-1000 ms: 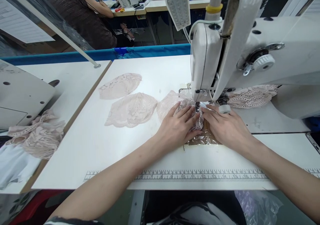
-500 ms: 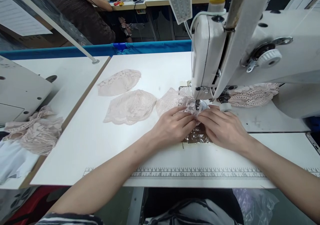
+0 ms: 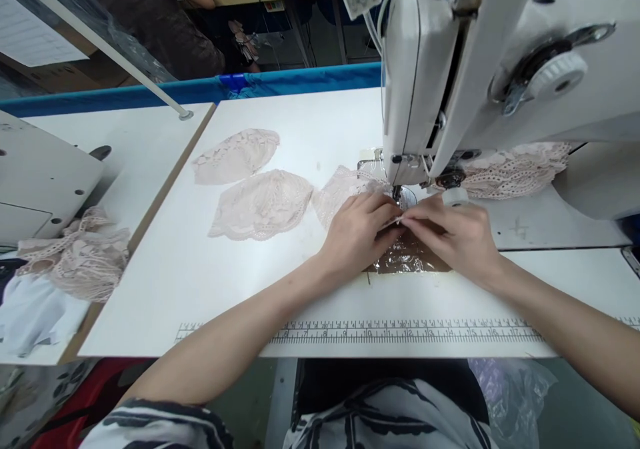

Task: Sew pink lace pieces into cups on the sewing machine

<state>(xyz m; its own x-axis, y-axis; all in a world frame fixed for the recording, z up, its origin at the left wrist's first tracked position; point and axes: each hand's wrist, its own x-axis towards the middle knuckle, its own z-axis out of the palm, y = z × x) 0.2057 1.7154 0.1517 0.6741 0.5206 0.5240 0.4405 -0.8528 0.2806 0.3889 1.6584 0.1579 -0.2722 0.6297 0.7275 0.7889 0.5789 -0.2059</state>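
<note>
A pale pink lace piece (image 3: pixel 334 192) runs under the needle area of the white sewing machine (image 3: pixel 423 89). Just in front of the presser foot (image 3: pixel 397 192), my left hand (image 3: pixel 357 236) is closed on the lace, thumb and fingertips pinching its near edge. My right hand (image 3: pixel 455 236) pinches the same edge from the right, its fingertips almost meeting the left ones. Part of the lace is hidden behind my fingers. To the left, a lace cup (image 3: pixel 263 204) lies flat, touching or joined to the piece at the needle. Another lace cup (image 3: pixel 237 156) lies behind it.
More lace trim (image 3: pixel 520 172) is bunched beneath the machine arm. At left, a lace heap (image 3: pixel 90 262) lies beside a second machine (image 3: pixel 45 176). A printed ruler (image 3: pixel 370 332) follows the front table edge. Another person (image 3: pixel 145 19) is beyond the blue cloth rail (image 3: pixel 310 78).
Both hands have gone from resting flat over the lace to pinching its edge, with the wrists more raised. The camera view has shifted slightly.
</note>
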